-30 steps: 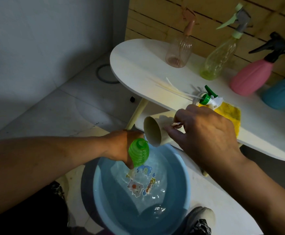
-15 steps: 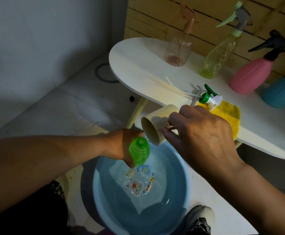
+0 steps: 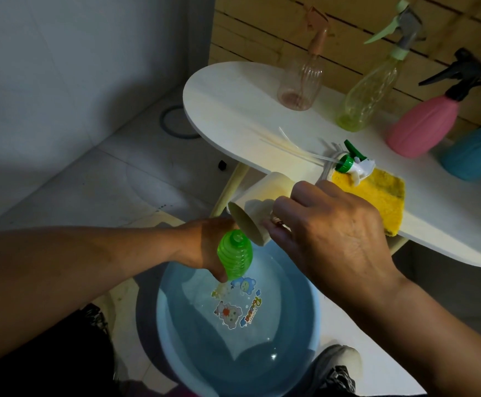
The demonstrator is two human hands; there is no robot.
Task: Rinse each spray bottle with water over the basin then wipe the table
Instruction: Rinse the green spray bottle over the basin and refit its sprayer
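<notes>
- My left hand (image 3: 207, 247) is curled round the green bottle (image 3: 235, 255), gripping its ribbed body from behind, open neck up and tipped a little toward 1 o'clock.
- My right hand (image 3: 328, 239) holds the cream cup (image 3: 255, 213) by its side, fingers wrapped at what looks like a handle; the cup lies nearly flat, and its mouth faces 8 o'clock, right at the bottle's neck.
- Both sit over the far rim of the blue basin (image 3: 305, 325), which holds water and shows cartoon stickers on its floor.
- I judge the green bottle light, thin-walled and springy; wet ribs should give some purchase, yet a hard squeeze would buckle it. Best hold is around the ribbed waist, as now.
- The cup looks stiff plastic and easy to tilt from the handle side.
- At 1 o'clock from my hands, the white table (image 3: 233, 110) carries the unscrewed green spray head (image 3: 352, 161), its dip tube stretched toward 10 o'clock, resting on a yellow cloth (image 3: 382, 196).
- Further out at 12 to 2 o'clock stand the clear pink bottle (image 3: 299, 81), clear yellow-green bottle (image 3: 368, 96), pink bottle (image 3: 422, 124) and, cut by the frame edge, a blue bottle (image 3: 477, 156).
- Those four look capped; take them by the body, not the trigger.
</notes>
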